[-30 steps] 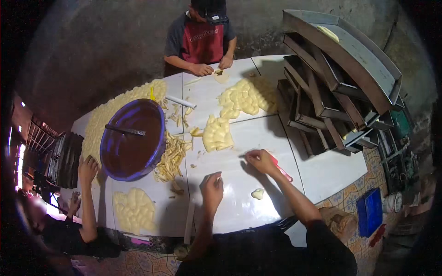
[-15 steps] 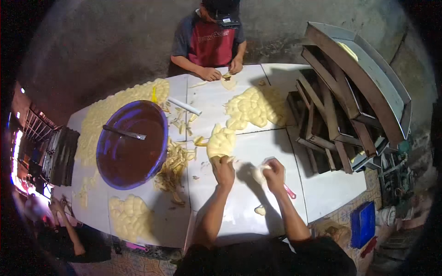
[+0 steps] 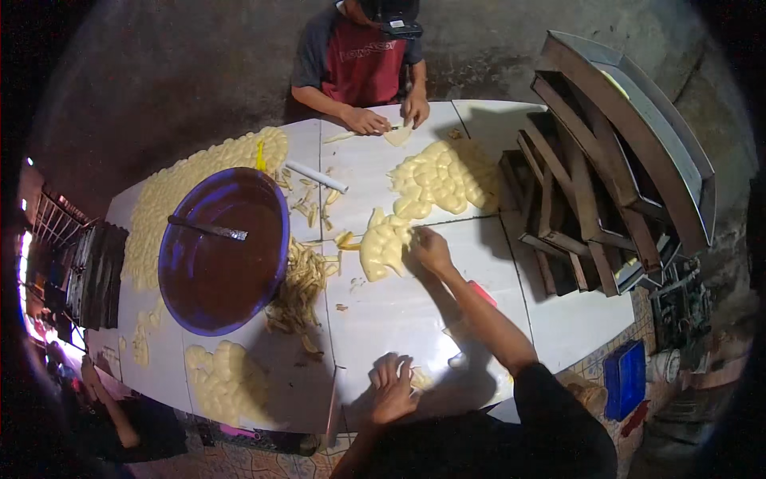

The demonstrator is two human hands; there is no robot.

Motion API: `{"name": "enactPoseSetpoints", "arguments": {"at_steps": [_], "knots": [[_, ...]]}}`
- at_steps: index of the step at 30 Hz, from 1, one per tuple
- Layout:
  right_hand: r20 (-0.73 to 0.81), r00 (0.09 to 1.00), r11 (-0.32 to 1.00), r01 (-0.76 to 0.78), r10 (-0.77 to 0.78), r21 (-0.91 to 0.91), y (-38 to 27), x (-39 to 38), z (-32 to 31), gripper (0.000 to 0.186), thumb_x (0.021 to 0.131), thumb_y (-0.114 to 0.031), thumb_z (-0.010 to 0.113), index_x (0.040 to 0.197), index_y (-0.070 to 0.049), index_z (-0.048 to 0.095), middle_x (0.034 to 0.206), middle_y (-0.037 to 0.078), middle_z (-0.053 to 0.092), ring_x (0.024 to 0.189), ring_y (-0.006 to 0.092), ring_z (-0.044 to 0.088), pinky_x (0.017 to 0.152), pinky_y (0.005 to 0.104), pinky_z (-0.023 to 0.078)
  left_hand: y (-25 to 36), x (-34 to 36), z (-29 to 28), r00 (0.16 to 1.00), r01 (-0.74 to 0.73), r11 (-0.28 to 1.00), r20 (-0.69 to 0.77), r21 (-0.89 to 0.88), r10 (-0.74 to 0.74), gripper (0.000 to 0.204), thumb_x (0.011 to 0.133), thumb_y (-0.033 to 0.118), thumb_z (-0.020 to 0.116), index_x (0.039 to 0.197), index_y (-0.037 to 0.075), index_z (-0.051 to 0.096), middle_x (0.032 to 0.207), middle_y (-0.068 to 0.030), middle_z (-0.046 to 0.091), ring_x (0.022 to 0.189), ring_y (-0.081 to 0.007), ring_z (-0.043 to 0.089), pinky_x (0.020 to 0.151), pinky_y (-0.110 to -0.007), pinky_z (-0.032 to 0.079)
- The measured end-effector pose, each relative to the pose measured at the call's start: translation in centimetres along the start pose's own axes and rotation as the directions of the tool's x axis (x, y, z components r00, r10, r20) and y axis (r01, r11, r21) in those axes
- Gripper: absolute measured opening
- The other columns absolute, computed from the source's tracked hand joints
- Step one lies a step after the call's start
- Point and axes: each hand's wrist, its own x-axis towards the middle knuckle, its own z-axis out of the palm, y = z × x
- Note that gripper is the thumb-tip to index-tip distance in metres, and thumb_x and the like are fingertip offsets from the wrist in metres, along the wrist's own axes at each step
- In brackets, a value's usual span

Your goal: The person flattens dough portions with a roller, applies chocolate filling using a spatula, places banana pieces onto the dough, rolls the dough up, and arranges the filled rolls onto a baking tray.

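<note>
My right hand (image 3: 432, 251) reaches to the right edge of a small heap of pale yellow dough pieces (image 3: 383, 246) mid-table. Its fingers are closed at the dough there. Low on the white table, my left hand (image 3: 392, 389) lies with fingers stretched out. A small dough piece (image 3: 420, 378) is beside its fingertips. Another dough scrap (image 3: 457, 361) lies to its right, by a thin flattened piece partly in shadow. A pink-handled tool (image 3: 481, 294) shows in part beside my right forearm, which hides some of it.
At left stands a blue basin (image 3: 281, 271) of brown filling with a spatula (image 3: 209, 229). Yellow-brown strips (image 3: 300, 291) lie beside it. More dough covers the far left (image 3: 199, 172) and centre (image 3: 443, 180). Metal trays (image 3: 630, 136) are stacked right. Opposite, a person (image 3: 359, 68) handles dough.
My right hand has moved up and left to the dough heap. My left hand has left the heap and come down near the table's front edge. The pieces between my hands are set down.
</note>
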Motion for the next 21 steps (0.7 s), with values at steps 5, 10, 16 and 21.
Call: {"name": "enactPoseSetpoints", "arguments": {"at_steps": [5, 10, 16, 21], "knots": [[-0.107, 0.994, 0.991, 0.029, -0.016, 0.128, -0.1, 1.0, 3.6, 0.015, 0.078, -0.007, 0.068, 0.091, -0.001, 0.063, 0.082, 0.009, 0.063, 0.074, 0.0209, 0.06, 0.069, 0.0338, 0.048, -3.0, 5.0, -1.5, 0.957, -0.011, 0.907, -0.267, -0.42, -0.112, 0.052, 0.079, 0.006, 0.071, 0.129, 0.004, 0.056, 0.132, -0.0235, 0.055, 0.128, -0.0425, 0.047, 0.107, -0.051, 0.038], [-0.204, 0.935, 0.704, -0.066, 0.292, 0.707, -4.6, -4.9, -5.7, 0.015, 0.072, 0.004, 0.054, 0.084, -0.005, 0.055, 0.081, -0.001, 0.05, 0.072, 0.0093, 0.047, 0.064, 0.0238, 0.04, -6.1, 10.4, -3.2, 0.843, -0.013, 0.964, -0.522, -0.266, -0.133, 0.037, 0.081, 0.001, 0.069, 0.117, 0.003, 0.063, 0.112, -0.0199, 0.063, 0.101, -0.037, 0.059, 0.09, -0.047, 0.047], [-0.201, 0.918, 0.649, -0.076, 0.341, 0.757, 4.5, -10.0, -18.2, 0.023, 0.079, -0.003, 0.052, 0.1, 0.0, 0.062, 0.093, 0.008, 0.061, 0.082, 0.0245, 0.066, 0.077, 0.0377, 0.056, -5.0, 13.7, -2.3, 0.887, -0.1, 0.944, -0.457, -0.315, -0.058, 0.037, 0.08, -0.002, 0.066, 0.117, 0.003, 0.064, 0.112, -0.0189, 0.064, 0.104, -0.0376, 0.058, 0.093, -0.046, 0.046], [-0.209, 0.977, 0.912, -0.124, 0.044, -0.391, 4.4, -10.6, -14.3, 0.025, 0.091, -0.008, 0.064, 0.112, 0.004, 0.071, 0.112, 0.02, 0.072, 0.106, 0.0261, 0.068, 0.085, 0.0349, 0.057, -6.4, 15.3, -1.6, 0.844, -0.117, 0.973, -0.536, -0.199, -0.008, 0.034, 0.079, -0.004, 0.066, 0.113, 0.001, 0.065, 0.11, -0.0185, 0.066, 0.105, -0.037, 0.058, 0.094, -0.048, 0.045]]}}
